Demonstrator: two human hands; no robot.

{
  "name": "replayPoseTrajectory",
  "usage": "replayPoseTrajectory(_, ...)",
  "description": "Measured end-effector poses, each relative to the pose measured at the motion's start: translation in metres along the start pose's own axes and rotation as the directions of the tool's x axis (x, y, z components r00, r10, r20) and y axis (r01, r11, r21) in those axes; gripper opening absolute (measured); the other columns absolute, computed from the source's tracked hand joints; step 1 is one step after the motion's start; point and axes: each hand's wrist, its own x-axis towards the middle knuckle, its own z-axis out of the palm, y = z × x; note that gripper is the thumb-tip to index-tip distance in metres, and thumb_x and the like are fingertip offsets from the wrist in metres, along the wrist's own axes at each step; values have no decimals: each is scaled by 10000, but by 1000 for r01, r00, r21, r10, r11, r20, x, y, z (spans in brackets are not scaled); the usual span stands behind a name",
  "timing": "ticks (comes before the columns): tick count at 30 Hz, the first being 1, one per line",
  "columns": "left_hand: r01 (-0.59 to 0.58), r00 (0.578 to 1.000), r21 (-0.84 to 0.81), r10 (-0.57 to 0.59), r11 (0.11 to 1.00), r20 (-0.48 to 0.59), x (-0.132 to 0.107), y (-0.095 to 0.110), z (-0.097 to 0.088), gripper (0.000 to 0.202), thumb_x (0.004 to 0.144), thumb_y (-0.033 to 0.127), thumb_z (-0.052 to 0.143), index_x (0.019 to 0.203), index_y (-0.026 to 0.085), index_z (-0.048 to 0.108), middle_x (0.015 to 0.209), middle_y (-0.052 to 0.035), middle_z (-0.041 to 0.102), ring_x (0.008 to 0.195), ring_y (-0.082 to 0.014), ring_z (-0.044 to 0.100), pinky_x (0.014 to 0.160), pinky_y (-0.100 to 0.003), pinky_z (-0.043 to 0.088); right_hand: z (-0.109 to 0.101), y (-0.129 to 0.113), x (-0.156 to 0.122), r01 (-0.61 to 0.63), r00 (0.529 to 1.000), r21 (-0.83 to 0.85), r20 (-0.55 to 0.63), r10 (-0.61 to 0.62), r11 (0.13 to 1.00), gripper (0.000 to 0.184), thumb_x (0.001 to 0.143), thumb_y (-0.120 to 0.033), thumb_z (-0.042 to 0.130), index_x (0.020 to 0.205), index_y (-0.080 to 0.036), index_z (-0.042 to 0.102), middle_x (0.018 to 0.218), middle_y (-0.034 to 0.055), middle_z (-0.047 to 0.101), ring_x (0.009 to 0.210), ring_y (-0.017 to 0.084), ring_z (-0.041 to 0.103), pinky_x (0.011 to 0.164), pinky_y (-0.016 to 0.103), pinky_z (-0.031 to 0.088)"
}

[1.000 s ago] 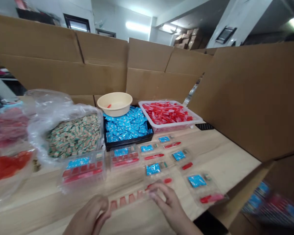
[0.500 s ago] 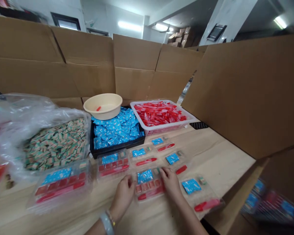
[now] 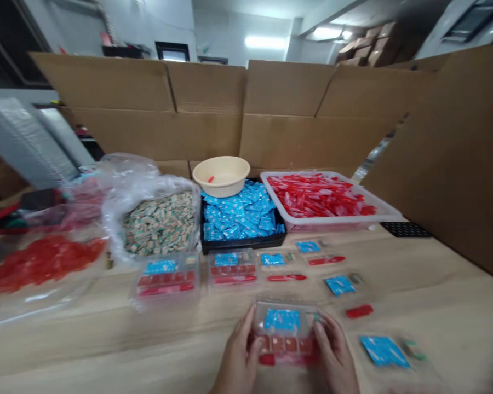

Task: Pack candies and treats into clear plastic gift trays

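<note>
Between my two hands is a clear plastic case [image 3: 282, 319] holding a blue packet, a row of dark red squares and a red stick-like piece along its near edge. My left hand [image 3: 239, 350] grips its left side, thumb over the front. Its right side is gripped by my right hand [image 3: 333, 350], with the thumb near the small greenish piece. Farther left stand two similarly filled cases, one [image 3: 164, 279] beside the other [image 3: 233, 268]. To the right, several open cases hold a blue packet [image 3: 384, 351] or a blue packet with a red piece [image 3: 359, 311].
Along the back are a bag of small green-and-tan pieces [image 3: 160, 224], a black tray [image 3: 246, 241] of blue packets, a cream bowl [image 3: 222, 189] and a white basket [image 3: 332, 220] of red pieces. Red film-like pieces [image 3: 45, 262] lie left. Cardboard walls [image 3: 287, 139] enclose the table.
My hands have closed on the sides of the middle case and brought it nearer to me. The view has swung left, showing the red pieces at the far left.
</note>
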Motion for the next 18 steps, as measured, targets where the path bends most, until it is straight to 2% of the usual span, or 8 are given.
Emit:
replayPoseTrajectory(2, -3, 997, 54, 7, 999, -78, -10, 4, -40, 481, 769, 280, 410, 1236, 163, 401, 1040, -94, 582, 901, -185, 550, 793, -296, 445, 25, -25, -13, -34, 992, 115, 128, 19, 993, 435, 702, -428, 542, 1063, -196, 468, 1014, 67, 579, 897, 201, 546, 736, 297, 439)
replayPoseTrajectory(3, 10, 990, 108, 5, 994, -138, -12, 7, -65, 475, 770, 310, 409, 1222, 164, 419, 959, -80, 604, 822, -176, 566, 751, -295, 459, 44, -42, -17, -30, 977, 142, 213, -1, 989, 442, 709, -414, 542, 1085, -201, 454, 1019, 67, 578, 884, 195, 550, 722, 289, 441)
replayPoseTrajectory(5, 43, 955, 228, 27, 973, -297, -10, 11, -121, 476, 763, 345, 403, 1198, 156, 446, 981, -79, 590, 842, -184, 559, 766, -309, 451, 95, -77, -22, 33, 934, 147, 348, -83, 989, 429, 727, -400, 521, 1098, -194, 455, 982, 68, 589, 840, 189, 555, 692, 281, 441)
replayPoseTrajectory(7, 106, 894, 349, 64, 931, -443, -1, 9, -173, 501, 734, 384, 410, 1142, 106, 498, 956, -96, 592, 835, -203, 558, 775, -331, 445, 151, -106, -23, 132, 906, 85, 395, -155, 988, 421, 737, -393, 495, 1083, -154, 478, 911, 79, 599, 788, 191, 555, 685, 294, 436)
replayPoseTrajectory(9, 190, 846, 399, 57, 897, -530, 11, 1, -212, 548, 717, 400, 393, 1121, 48, 506, 906, -114, 601, 789, -212, 567, 753, -344, 452, 200, -124, -22, 200, 885, -13, 432, -175, 980, 424, 747, -377, 472, 1075, -111, 499, 867, 99, 604, 779, 208, 554, 685, 312, 431)
replayPoseTrajectory(12, 248, 828, 397, 19, 884, -560, 27, -17, -239, 571, 712, 392, 372, 1120, 13, 500, 890, -127, 618, 765, -209, 579, 742, -335, 454, 241, -132, -19, 264, 883, -101, 425, -199, 959, 429, 769, -359, 432, 1087, -78, 501, 888, 129, 605, 821, 228, 554, 695, 318, 424)
replayPoseTrajectory(14, 243, 843, 386, 2, 890, -537, 33, -26, -244, 564, 708, 383, 376, 1119, 18, 502, 925, -131, 626, 788, -207, 586, 748, -320, 452, 250, -130, -18, 290, 884, -147, 420, -206, 946, 433, 783, -350, 413, 1104, -70, 491, 917, 144, 602, 850, 236, 552, 710, 320, 420)
replayPoseTrajectory(18, 257, 888, 420, -41, 870, -458, 39, -42, -248, 510, 688, 355, 396, 1070, 53, 548, 919, -119, 651, 817, -218, 592, 757, -323, 449, 253, -123, -18, 322, 873, -282, 457, -169, 904, 380, 786, -295, 417, 1078, -75, 519, 950, 162, 594, 891, 246, 549, 743, 320, 407)
